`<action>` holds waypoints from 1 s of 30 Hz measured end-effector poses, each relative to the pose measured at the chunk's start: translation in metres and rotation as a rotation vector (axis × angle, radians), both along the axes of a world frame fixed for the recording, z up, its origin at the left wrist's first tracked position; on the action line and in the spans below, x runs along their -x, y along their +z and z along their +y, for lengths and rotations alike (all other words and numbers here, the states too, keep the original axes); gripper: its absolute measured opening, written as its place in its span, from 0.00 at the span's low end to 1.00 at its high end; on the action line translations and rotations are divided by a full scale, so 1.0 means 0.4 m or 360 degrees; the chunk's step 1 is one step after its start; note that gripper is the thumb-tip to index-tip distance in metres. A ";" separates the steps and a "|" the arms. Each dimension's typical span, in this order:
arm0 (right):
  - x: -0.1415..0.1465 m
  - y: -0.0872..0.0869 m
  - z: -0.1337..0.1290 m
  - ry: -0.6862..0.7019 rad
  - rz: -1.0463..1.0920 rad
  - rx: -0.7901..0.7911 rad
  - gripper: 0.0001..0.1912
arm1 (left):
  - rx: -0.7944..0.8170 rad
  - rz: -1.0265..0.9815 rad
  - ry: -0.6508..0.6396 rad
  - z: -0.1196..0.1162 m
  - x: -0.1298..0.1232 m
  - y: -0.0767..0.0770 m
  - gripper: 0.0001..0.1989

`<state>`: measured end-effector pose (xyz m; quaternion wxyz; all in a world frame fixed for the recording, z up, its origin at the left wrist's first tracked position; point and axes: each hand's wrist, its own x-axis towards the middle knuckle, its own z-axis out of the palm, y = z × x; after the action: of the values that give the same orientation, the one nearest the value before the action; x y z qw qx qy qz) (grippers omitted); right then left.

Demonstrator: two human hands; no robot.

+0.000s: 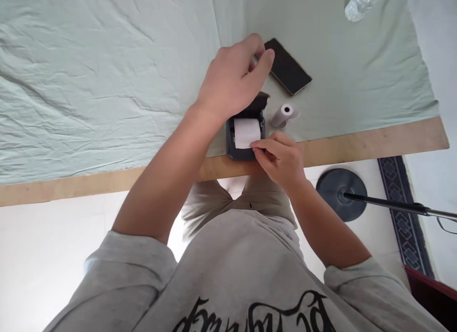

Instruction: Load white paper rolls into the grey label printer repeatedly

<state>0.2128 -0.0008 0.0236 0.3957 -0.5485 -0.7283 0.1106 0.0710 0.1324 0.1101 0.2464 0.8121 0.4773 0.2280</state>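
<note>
A small dark printer point(243, 154) stands at the table's front edge with its lid point(260, 103) raised. Inside sits a roll of white paper point(247, 131), its loose end lying toward me. My right hand point(280, 158) pinches the lower right corner of that paper between thumb and fingertips. Above the printer, my left hand point(237, 77) hovers with curled fingers, partly covering the lid; what it holds, if anything, is hidden. Its thumb is close to a dark phone point(288, 68). Right of the printer, a second paper roll point(283, 115) stands with its end partly unwound.
A pale green cloth point(107, 84) covers the table, whose bare wooden edge point(339, 149) runs along the front. A clear plastic bottle point(361, 4) lies at the back right. Below on the floor, a round black stand base point(342, 194) carries a pole point(392, 205).
</note>
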 end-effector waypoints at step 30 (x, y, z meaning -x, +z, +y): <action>-0.010 -0.022 -0.012 0.0017 0.0563 0.0310 0.01 | 0.0062 0.0133 0.0233 0.021 -0.094 -0.080 0.22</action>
<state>0.2168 -0.0056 0.0147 0.4621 -0.5523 -0.6360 0.2773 0.1086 0.1408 0.0781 0.2248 0.7787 0.5498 0.2020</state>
